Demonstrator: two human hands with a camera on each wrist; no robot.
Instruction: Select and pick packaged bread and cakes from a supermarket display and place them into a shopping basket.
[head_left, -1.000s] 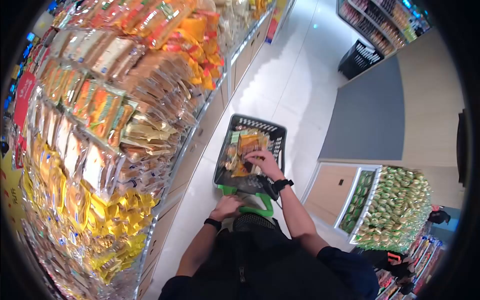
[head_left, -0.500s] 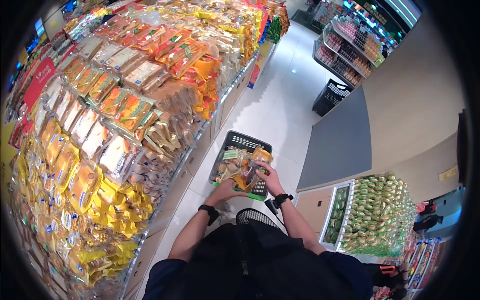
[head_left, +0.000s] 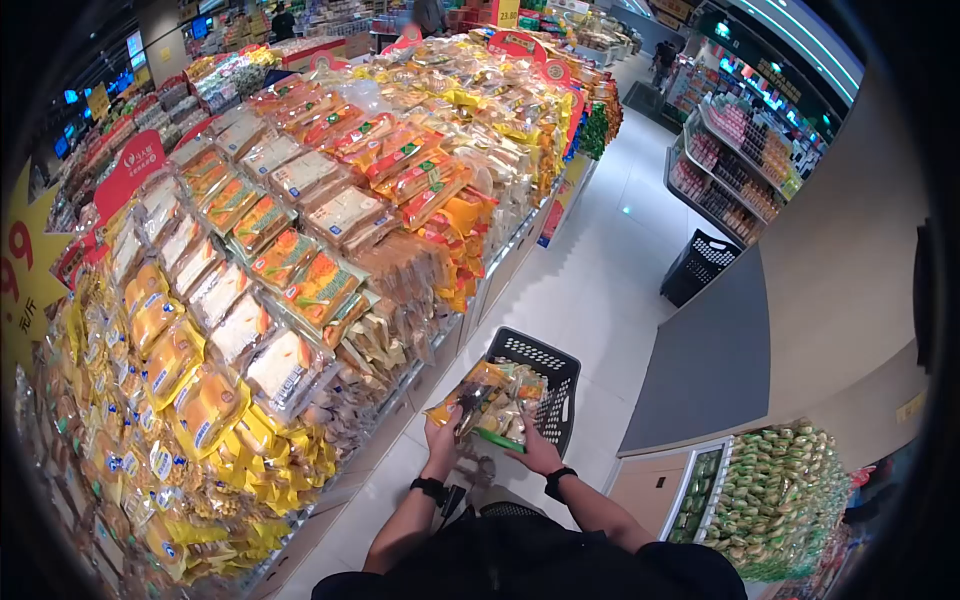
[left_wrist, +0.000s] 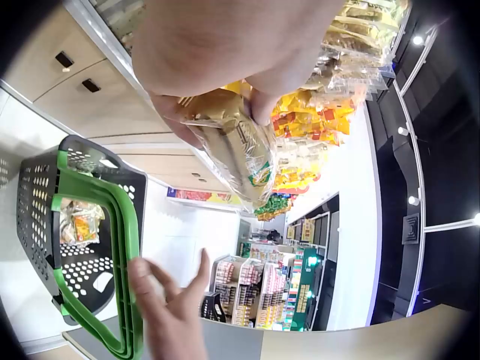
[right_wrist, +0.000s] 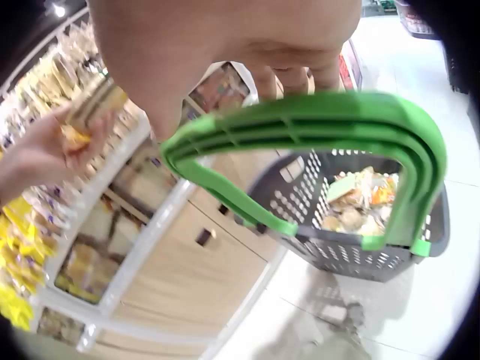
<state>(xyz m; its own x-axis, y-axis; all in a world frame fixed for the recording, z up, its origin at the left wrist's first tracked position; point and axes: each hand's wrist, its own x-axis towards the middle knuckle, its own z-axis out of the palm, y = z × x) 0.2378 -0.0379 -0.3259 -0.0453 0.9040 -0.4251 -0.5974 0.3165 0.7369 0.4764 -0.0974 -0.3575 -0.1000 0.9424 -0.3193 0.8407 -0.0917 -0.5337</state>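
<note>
Presently, a clear-wrapped bread package with yellow on its wrapper (left_wrist: 238, 157) is held in the left hand (head_left: 440, 440), fingers and thumb clamped on its near end. The rest of the package projects beyond the left fingertips, on the display side of the basket and apart from the basket's other contents.

The right hand (left_wrist: 171, 322) holds no package. Its fingers are spread apart in the left wrist view, right beside a green handle (right_wrist: 337, 116). From the right wrist the fingers partly disappear behind the bar; whether they bear on it cannot be told.

The handle is attached to the rim of a black perforated basket (right_wrist: 341, 257), which lies below the right fingers. Inside it are several wrapped packages (right_wrist: 364, 199), one with a pale green label; individual contents are too blurred to identify.

To the left of the left fingers rises a sloping display of wrapped bread (head_left: 335, 225), stacked in rows, with yellow-wrapped packs at the near edge and orange ones farther off. Beneath it run wood-toned cabinet fronts (right_wrist: 187, 281).

Well beyond the right fingers, a second black basket (head_left: 695, 268) stands on the pale floor (head_left: 600, 280) near a curved bottle rack (head_left: 730, 170). Right of those fingers is a stand of bagged green-and-cream goods (head_left: 780, 490).
</note>
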